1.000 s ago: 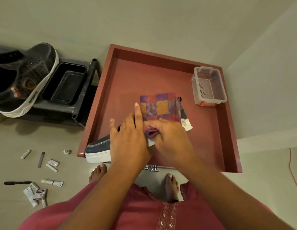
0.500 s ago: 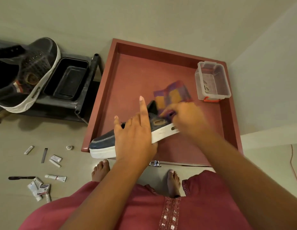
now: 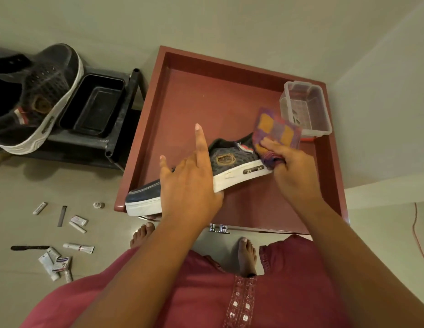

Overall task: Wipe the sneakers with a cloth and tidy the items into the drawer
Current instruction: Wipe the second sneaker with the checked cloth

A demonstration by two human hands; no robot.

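Observation:
A dark grey sneaker [image 3: 232, 162] with a white sole lies on its side across the front left of the open red drawer [image 3: 206, 95], its toe over the drawer's corner. My left hand [image 3: 189, 183] grips the sneaker's middle, thumb under the sole, index finger sticking up. My right hand [image 3: 293, 166] holds a purple and orange checked cloth [image 3: 276, 131] pressed against the sneaker's heel. A second dark sneaker [image 3: 38, 95] rests tilted on a black rack at the left.
A clear plastic box [image 3: 305, 107] stands in the drawer's back right corner. A black tray [image 3: 95, 107] sits on the rack [image 3: 121, 129]. Several small tubes and packets [image 3: 57, 259] lie scattered on the floor at the left. My bare feet [image 3: 246, 254] stand in front of the drawer.
The cloth and my right hand have slid from the sneaker's middle to its heel, uncovering the side and the badge. My left hand has kept its hold on the sneaker.

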